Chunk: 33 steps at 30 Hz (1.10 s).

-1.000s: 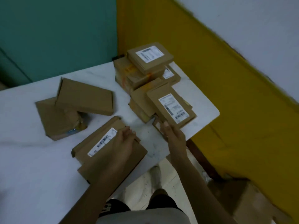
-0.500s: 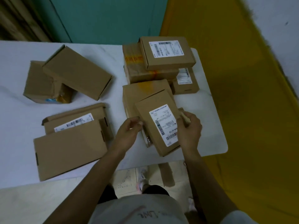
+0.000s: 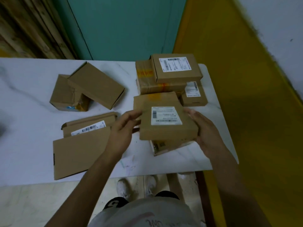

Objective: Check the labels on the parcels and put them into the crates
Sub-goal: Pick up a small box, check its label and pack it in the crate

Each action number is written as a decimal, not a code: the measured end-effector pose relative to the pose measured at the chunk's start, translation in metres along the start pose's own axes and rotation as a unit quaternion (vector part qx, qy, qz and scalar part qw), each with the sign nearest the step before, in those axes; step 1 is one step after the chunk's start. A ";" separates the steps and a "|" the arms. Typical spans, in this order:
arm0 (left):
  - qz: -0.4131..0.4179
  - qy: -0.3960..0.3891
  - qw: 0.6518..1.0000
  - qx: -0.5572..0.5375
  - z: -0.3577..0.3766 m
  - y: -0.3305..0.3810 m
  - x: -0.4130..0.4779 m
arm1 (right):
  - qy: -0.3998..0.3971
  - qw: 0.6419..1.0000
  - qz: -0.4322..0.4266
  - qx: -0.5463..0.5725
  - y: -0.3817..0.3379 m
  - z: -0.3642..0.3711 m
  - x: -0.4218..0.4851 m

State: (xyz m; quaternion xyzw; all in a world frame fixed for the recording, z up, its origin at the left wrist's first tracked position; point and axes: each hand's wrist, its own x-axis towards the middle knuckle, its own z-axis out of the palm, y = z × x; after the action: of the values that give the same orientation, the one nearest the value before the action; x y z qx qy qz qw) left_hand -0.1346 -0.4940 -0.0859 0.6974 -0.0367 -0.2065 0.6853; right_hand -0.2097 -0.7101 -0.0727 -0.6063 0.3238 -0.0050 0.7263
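A white marble-patterned table [image 3: 24, 145] fills the left and middle of the view. A teal wall [image 3: 124, 27] stands beyond its far edge and a yellow wall [image 3: 237, 95] runs along its right side. The largest cardboard piece is a flat plain box [image 3: 78, 154] at the near left, lying partly over a labelled parcel [image 3: 89, 126] just beyond it. Farther back on the left, a long plain box [image 3: 98, 86] leans on a taped parcel [image 3: 64, 94]. At the far right is a stack: a labelled box [image 3: 176, 69] sits on a box with orange tape [image 3: 145, 81]. A small labelled parcel [image 3: 193, 97] lies against the stack's near right side.

The task's thing, a flat brown parcel [image 3: 167, 132], is held above the near right part of the table with its label side up. It hangs over two other parcels. A plain one [image 3: 139, 102] shows past its far left corner, and another [image 3: 165, 147] shows under its near edge. The right hand [image 3: 208, 133] grips the held parcel's right edge, fingers wrapped round it. The left hand [image 3: 122, 128], somewhat blurred, pinches the left edge between thumb and fingertips. The white shipping label [image 3: 165, 116] faces up, its print too blurred to read. Below the table's near edge, two white shoes [image 3: 124, 187] stand on a pale floor.
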 end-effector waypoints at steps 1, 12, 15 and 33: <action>0.036 -0.013 0.999 0.019 -0.006 0.005 -0.003 | -0.001 1.000 0.007 0.016 -0.005 0.002 -0.001; 0.126 0.113 0.979 0.112 -0.043 0.025 -0.007 | -0.067 0.988 -0.093 -0.101 -0.007 0.039 -0.014; 0.078 0.131 0.985 0.080 -0.050 0.025 -0.009 | -0.101 0.987 -0.090 -0.085 -0.004 0.046 -0.016; -0.001 -0.007 0.974 -0.227 -0.025 0.034 -0.025 | -0.113 0.899 -0.365 -0.213 -0.003 0.126 -0.036</action>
State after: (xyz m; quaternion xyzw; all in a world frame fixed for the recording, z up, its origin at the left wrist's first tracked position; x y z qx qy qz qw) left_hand -0.1407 -0.4642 -0.0479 0.5226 0.0073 -0.2153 0.8249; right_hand -0.1769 -0.5858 -0.0469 -0.8185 -0.0106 -0.1321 0.5590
